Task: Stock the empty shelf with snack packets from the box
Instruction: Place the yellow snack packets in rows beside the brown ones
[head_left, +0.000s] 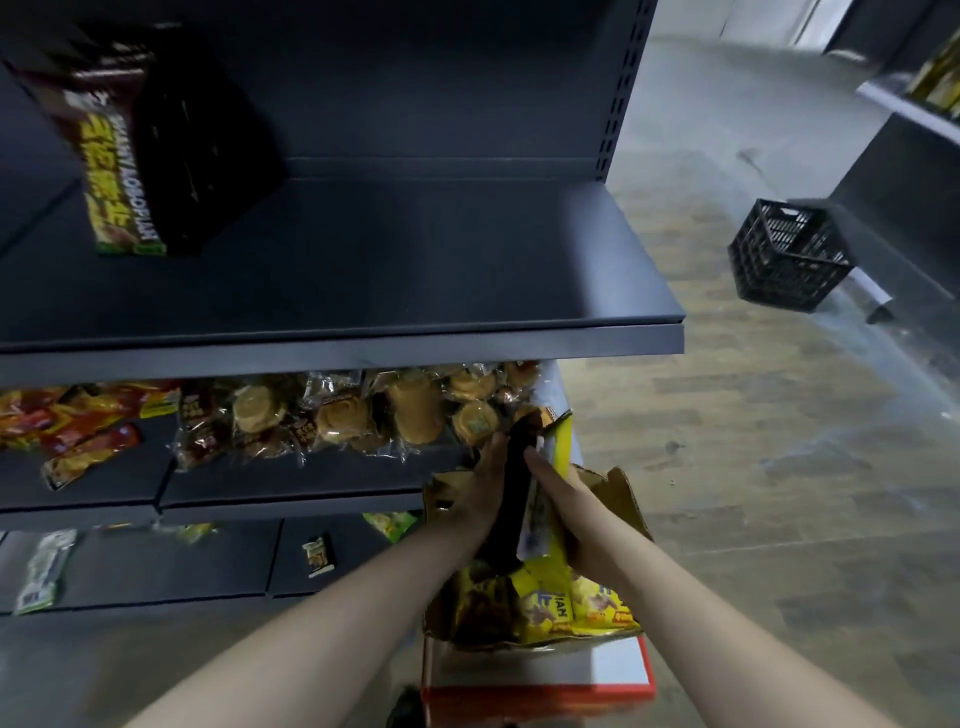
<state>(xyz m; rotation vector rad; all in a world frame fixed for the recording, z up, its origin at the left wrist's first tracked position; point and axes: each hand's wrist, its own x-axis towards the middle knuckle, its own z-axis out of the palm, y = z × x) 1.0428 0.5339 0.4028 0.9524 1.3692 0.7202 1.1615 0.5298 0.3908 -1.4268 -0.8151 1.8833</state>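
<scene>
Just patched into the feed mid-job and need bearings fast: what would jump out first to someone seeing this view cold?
Both hands, left hand and right hand, meet over the open cardboard box at lower centre, holding a bundle of dark and yellow snack packets lifted from it. Above them the wide dark shelf lies mostly bare, with only a dark product carton at its left end. A black plastic crate sits on the floor at right.

Seen over the open, torn cardboard box of yellow snack packets: a dark packet and a yellow packet held upright and edge-on, below a dark empty shelf carrying one packet stack at its left.
</scene>
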